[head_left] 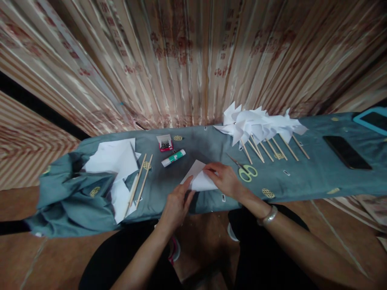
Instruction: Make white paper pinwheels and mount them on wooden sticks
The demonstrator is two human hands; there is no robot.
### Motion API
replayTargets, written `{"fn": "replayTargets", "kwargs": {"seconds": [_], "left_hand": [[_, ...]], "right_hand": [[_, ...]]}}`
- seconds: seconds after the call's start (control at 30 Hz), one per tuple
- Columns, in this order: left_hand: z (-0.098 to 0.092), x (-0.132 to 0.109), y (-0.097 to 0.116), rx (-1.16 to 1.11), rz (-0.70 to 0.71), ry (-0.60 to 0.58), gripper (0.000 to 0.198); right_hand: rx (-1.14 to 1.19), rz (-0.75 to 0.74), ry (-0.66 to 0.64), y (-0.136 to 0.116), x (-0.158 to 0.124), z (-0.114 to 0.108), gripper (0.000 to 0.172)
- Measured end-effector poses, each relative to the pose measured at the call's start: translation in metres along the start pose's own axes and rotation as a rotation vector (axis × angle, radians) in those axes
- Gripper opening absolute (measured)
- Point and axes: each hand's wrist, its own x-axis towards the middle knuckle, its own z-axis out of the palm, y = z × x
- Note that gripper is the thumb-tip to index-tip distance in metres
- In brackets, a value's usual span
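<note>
A white sheet of paper [203, 182], partly folded over, is between my two hands near the table's front edge. My left hand [179, 198] grips its left side between thumb and fingers. On the upper right of the paper, my right hand [222, 177] pinches the folded part. Just right of that hand lie scissors with light green handles [248, 173], their blades pointing up and left. Beyond the paper rests a white and green glue stick [173, 158]. Behind the glue stick stands a small red box [165, 143] with its lid up and dark metal pieces inside.
Several white paper pinwheels [266, 123] on wooden sticks lie in a row at the back right. Loose white paper [113, 159] and wooden sticks [144, 181] are on the left. A black phone [347, 152] lies far right, near a blue-framed object [371, 121]. A curtain [193, 60] hangs behind the cloth-covered table.
</note>
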Motion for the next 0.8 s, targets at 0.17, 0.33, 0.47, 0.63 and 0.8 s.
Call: {"fn": "replayTargets", "kwargs": {"seconds": [0.17, 0.33, 0.47, 0.63, 0.8], "left_hand": [[-0.002, 0.005, 0.001, -0.097, -0.096, 0.045, 0.044], [-0.009, 0.011, 0.001, -0.226, -0.259, 0.078, 0.037], [-0.011, 0.009, 0.0, -0.283, -0.271, 0.064, 0.027], [-0.01, 0.004, 0.001, -0.375, -0.326, 0.14, 0.023], [-0.018, 0.006, 0.008, -0.413, -0.268, 0.188, 0.018]], "right_hand": [[-0.006, 0.077, -0.055, 0.006, 0.029, 0.013, 0.016], [0.263, 0.144, -0.121, 0.019, 0.029, 0.013, 0.02], [0.573, 0.275, -0.245, 0.027, 0.021, -0.008, 0.034], [0.643, 0.262, -0.01, -0.001, 0.012, -0.048, 0.031], [0.45, -0.126, -0.074, -0.057, -0.075, -0.087, 0.021]]}}
